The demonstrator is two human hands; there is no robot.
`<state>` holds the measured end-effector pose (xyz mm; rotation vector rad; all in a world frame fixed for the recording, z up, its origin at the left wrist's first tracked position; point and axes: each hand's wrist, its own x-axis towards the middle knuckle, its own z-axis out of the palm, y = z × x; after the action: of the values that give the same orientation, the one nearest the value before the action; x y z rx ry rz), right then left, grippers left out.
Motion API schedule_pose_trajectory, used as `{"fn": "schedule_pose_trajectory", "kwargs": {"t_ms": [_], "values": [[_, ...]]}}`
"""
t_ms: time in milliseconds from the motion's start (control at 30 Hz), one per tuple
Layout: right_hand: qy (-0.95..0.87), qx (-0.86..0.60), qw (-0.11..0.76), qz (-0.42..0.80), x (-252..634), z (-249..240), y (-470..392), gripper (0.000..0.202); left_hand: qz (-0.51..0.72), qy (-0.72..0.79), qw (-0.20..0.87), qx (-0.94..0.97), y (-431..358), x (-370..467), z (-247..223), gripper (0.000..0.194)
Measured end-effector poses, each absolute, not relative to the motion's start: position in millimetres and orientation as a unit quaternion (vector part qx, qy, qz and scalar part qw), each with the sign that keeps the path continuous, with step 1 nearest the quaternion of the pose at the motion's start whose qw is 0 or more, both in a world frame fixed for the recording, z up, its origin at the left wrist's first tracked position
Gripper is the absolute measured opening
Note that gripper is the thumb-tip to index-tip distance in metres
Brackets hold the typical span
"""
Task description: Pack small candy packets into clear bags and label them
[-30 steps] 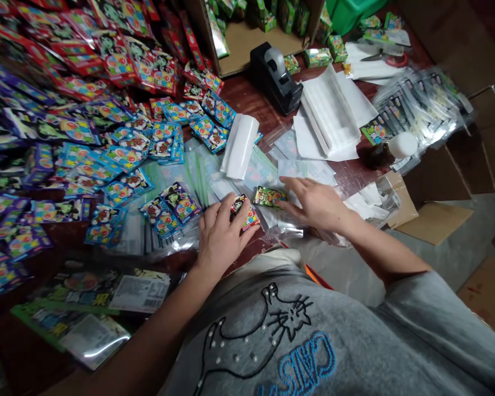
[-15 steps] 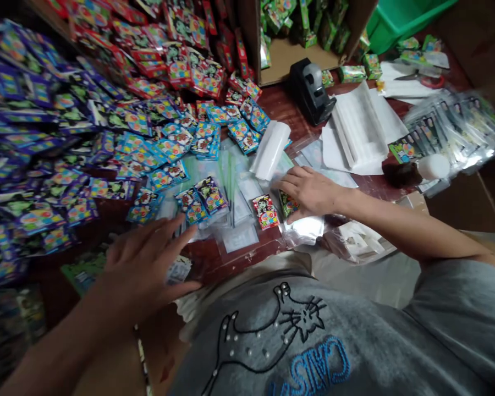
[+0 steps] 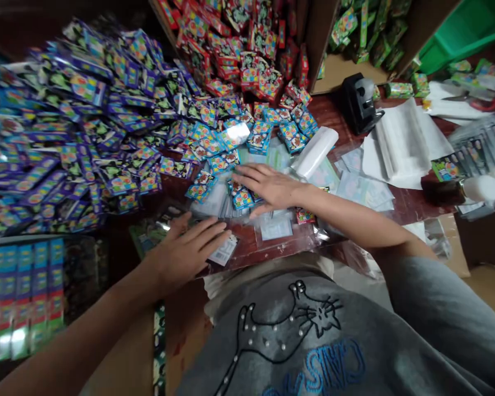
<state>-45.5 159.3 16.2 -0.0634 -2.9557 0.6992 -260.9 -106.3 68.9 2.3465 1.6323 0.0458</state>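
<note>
My right hand (image 3: 272,190) lies palm down over a small blue packet (image 3: 241,198), fingers stretched and thumb apart. It also covers most of whatever lies beside that packet. Under my right forearm, part of a red packet (image 3: 305,215) shows. My left hand (image 3: 185,253) is open, its fingers reaching over the table edge beside a clear bag with a printed card (image 3: 223,251). Flat clear plastic bags (image 3: 275,226) lie between and beyond the hands. Loose blue packets (image 3: 200,186) are just beyond my left fingers.
A large heap of purple packets (image 3: 119,132) spreads across the left. Behind are red packets (image 3: 231,49) and a cardboard box (image 3: 328,82) of green ones. A tape dispenser (image 3: 358,104), white sheets (image 3: 404,143), a bottle (image 3: 445,192) and scissors (image 3: 482,104) stand or lie at right.
My right hand has moved left from the green packet, past the red one, onto the blue packet. The view has swung left, showing striped packs at lower left. My left hand stays open.
</note>
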Motion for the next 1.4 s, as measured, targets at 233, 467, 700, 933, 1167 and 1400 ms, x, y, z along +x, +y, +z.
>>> {"fn": "schedule_pose_trajectory", "kwargs": {"t_ms": [233, 467, 700, 933, 1167, 1400], "values": [[-0.955, -0.015, 0.149, 0.257, -30.5, 32.2, 155.6, 0.080, 0.127, 0.743, 0.014, 0.656, -139.7, -234.1, 89.9, 0.073], [-0.959, -0.031, 0.121, 0.255, 3.8, 53.9, 100.0, 0.071, 0.155, 0.786, 0.079, 0.593, -127.1, -203.8, 65.2, 0.085], [-0.955, 0.002, 0.100, 0.280, 25.1, 26.9, 87.2, 0.080, 0.160, 0.719, 0.100, 0.669, -113.9, -186.3, 45.5, 0.082], [-0.959, -0.032, 0.040, 0.279, 55.1, 32.9, 117.8, 0.112, 0.126, 0.737, 0.114, 0.654, -99.5, -179.8, 30.7, 0.084], [-0.957, -0.002, 0.045, 0.288, 54.9, 41.2, 140.2, 0.077, 0.135, 0.725, 0.124, 0.663, -93.2, -175.1, 41.9, 0.080], [-0.959, 0.004, 0.100, 0.267, 51.1, 48.3, 135.4, 0.072, 0.166, 0.750, 0.082, 0.635, -97.6, -174.5, 40.6, 0.084]]}}
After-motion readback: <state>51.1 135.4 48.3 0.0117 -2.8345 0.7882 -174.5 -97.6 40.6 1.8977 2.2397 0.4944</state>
